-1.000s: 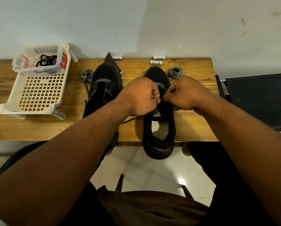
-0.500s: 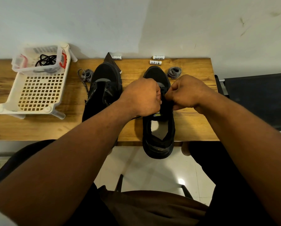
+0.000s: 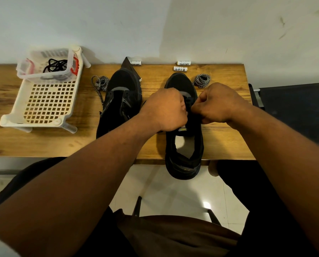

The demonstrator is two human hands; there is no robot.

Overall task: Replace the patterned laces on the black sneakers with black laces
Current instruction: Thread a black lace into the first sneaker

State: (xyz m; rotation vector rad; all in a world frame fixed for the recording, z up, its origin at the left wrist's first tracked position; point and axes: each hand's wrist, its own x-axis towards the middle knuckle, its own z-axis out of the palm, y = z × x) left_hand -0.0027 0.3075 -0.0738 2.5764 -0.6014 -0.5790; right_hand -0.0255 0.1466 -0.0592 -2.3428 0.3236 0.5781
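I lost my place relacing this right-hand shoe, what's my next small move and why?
Probably draw both ends of the black lace snug: your left hand and right hand are fisted together over the right sneaker, apparently pinching lace there. Both patterned laces already lie on the table.

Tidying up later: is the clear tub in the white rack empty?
No, the clear tub in the white rack holds a tangle of black laces.

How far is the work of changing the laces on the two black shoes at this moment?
Done: both patterned laces are off, one beside the left shoe, one coiled by the right shoe. In hand: the left hand and right hand grip something at the right shoe's eyelets, probably a black lace, hidden there. Whether the left shoe is relaced, I cannot tell.
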